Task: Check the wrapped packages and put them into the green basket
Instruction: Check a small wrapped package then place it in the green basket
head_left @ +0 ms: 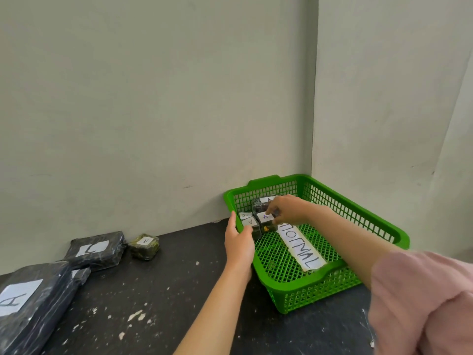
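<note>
A green mesh basket (332, 280) stands on the dark floor in the wall corner, with a white paper strip (299, 249) lying inside. Several small black wrapped packages with white labels sit in its far left corner. My right hand (286, 208) reaches into the basket and pinches one small labelled package (265, 219) there. My left hand (238, 242) rests with straight fingers against the outside of the basket's left rim. A small greenish wrapped package (144, 246) labelled A lies on the floor to the left.
Left of the basket lie a flat black package (96, 251) with a white label and, nearer, a large black package (30, 306) labelled A on top of another. Grey walls close the back and right. The floor is dark with white paint spots.
</note>
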### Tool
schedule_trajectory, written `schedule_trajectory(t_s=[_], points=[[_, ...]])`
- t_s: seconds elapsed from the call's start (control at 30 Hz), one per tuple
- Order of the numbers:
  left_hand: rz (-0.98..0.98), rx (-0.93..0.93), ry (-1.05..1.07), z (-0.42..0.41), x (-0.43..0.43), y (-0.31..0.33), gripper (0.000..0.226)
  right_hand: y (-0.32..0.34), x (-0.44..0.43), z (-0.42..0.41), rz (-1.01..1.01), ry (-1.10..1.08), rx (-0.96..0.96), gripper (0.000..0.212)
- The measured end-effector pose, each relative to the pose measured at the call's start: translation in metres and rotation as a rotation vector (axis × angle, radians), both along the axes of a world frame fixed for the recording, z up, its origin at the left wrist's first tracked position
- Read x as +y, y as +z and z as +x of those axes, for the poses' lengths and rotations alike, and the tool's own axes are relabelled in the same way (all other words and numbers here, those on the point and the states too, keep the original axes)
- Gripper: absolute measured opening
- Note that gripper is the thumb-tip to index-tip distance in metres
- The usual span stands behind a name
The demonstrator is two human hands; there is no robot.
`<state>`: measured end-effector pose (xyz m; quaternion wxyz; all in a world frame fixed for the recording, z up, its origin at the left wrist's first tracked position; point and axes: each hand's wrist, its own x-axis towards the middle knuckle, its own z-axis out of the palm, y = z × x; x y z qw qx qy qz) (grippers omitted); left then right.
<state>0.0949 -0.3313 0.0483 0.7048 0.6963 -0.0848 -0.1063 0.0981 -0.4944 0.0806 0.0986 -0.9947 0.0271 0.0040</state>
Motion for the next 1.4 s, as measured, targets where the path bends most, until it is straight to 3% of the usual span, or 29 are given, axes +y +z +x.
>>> schedule_trajectory(t_s=[0.2, 0.3, 0.4, 0.5, 0.6, 0.67, 0.77, 1.0, 1.17, 1.4], points=[[0.189, -0.086, 0.002, -0.004, 0.005, 0.008, 0.053, 0.044, 0.018, -0.045, 0.149, -0.017, -0.181, 0.032], [0.289, -0.127, -0.080, -0.005, 0.023, 0.011, 0.047, 0.048, 0.050, -0.068, 0.279, -0.060, -0.428, 0.026], [0.363, -0.231, -0.127, -0.007, 0.071, 0.012, 0.038, 0.038, 0.100, -0.076, 0.440, -0.096, -0.684, 0.018], [0.473, -0.323, -0.072, -0.007, 0.147, 0.005, 0.035, 0.022, 0.165, -0.070, 0.597, -0.043, -0.809, 0.014], [0.652, -0.387, 0.009, -0.012, 0.227, -0.012, 0.031, -0.011, 0.223, -0.051, 0.693, -0.038, -0.763, 0.012], [0.820, -0.447, 0.016, -0.015, 0.277, -0.030, 0.034, -0.043, 0.259, -0.034, 0.740, -0.064, -0.611, 0.011], [0.998, -0.521, -0.082, -0.014, 0.323, -0.052, 0.040, -0.084, 0.296, -0.005, 0.709, -0.112, -0.364, 0.027], [1.019, -0.585, -0.083, 0.002, 0.325, -0.065, 0.046, -0.093, 0.304, 0.077, 0.574, -0.196, -0.372, 0.053], [1.025, -0.630, -0.048, 0.003, 0.324, -0.072, 0.045, -0.096, 0.298, 0.114, 0.511, -0.194, -0.349, 0.055], [1.032, -0.612, -0.052, 0.001, 0.324, -0.070, 0.045, -0.089, 0.297, 0.090, 0.679, -0.223, -0.367, 0.064]])
